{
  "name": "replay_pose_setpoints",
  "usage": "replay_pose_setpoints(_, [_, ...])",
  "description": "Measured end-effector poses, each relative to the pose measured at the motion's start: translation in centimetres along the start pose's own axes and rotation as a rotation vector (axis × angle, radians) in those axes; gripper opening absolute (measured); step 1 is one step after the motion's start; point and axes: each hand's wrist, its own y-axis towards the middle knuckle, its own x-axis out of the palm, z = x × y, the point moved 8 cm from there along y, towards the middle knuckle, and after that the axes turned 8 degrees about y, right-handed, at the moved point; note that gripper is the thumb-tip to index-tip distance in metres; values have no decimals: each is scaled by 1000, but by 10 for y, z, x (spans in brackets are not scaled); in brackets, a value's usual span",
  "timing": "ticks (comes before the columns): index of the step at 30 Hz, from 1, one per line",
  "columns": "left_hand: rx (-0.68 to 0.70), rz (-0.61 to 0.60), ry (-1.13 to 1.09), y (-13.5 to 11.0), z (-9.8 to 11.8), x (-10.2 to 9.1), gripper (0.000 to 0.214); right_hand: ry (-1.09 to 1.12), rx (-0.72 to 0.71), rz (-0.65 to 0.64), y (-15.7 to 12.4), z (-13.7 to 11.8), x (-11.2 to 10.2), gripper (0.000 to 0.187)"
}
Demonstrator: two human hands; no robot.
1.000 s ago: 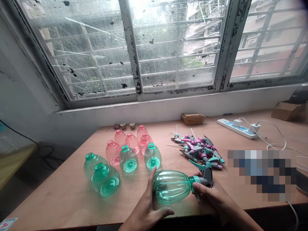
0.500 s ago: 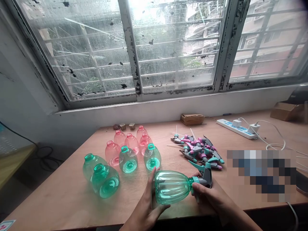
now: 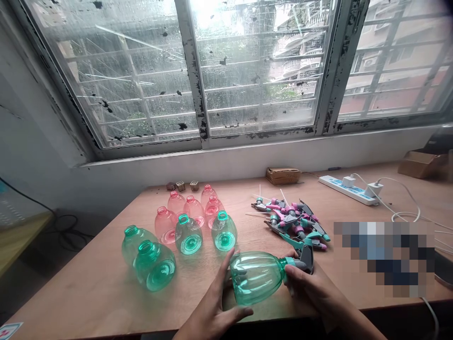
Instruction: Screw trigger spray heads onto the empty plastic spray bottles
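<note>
Clamped round the collar of a spray head [image 3: 306,258], the right hand [image 3: 307,283] holds a green bottle [image 3: 256,278] sideways over the near table [image 3: 88,302]; the left hand [image 3: 218,300] spreads fingers and thumb about its base, contact unclear. Since half a second ago, that base has dipped slightly. Four green bottles [image 3: 155,268] and five pink bottles [image 3: 165,225] stand beyond.

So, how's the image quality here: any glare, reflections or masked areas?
Head view: strong glare whites out the top of the window; bright reflections streak the held green bottle; a pixelated patch masks part of the table at right.
</note>
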Motion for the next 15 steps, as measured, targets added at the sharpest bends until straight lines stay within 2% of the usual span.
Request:
replay_pose_setpoints(3, [7,-5,21,-1,1,2,107,8,17,-4,0,1,0,45])
replay_pose_setpoints(7, [-7,-6,-37,-4,-1,1,122,8,3,10,0,0,0,45])
replay_pose_setpoints(10, [-13,-4,-91,-5,0,-1,114,7,1,25,-1,1,0,49])
replay_pose_setpoints(15, [-36,-6,-62,1,2,-1,100,-6,14,26,0,2,-1,48])
